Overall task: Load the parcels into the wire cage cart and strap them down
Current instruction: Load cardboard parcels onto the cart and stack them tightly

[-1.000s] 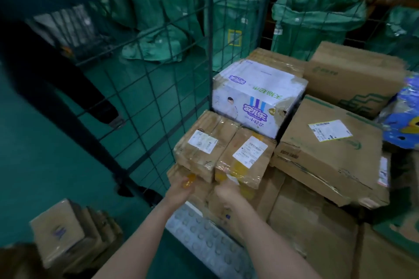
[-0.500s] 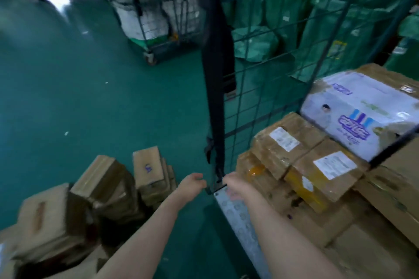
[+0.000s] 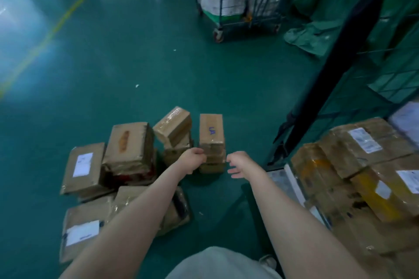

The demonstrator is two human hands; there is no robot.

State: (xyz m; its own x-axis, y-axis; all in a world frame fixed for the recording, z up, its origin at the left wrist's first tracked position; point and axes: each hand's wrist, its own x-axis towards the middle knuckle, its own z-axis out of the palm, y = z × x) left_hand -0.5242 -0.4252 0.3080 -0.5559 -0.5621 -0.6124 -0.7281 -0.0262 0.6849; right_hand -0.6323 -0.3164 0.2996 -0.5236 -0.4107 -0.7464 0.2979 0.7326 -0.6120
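As left grip (image 3: 192,161) holds it, parcel (image 3: 211,133) stands rightward.

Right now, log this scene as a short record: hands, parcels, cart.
left hand: against the left side of a stack of small brown cardboard boxes; grip unclear
right hand: open, just right of that stack
green floor: more brown cardboard parcels left of the stack
green wire cage cart: right, brown taped parcels loaded
black strap: hangs at the cart's corner

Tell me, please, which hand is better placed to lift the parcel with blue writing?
Left: the left hand curls round the near corner of the parcel; the right hand is open, clear of it.
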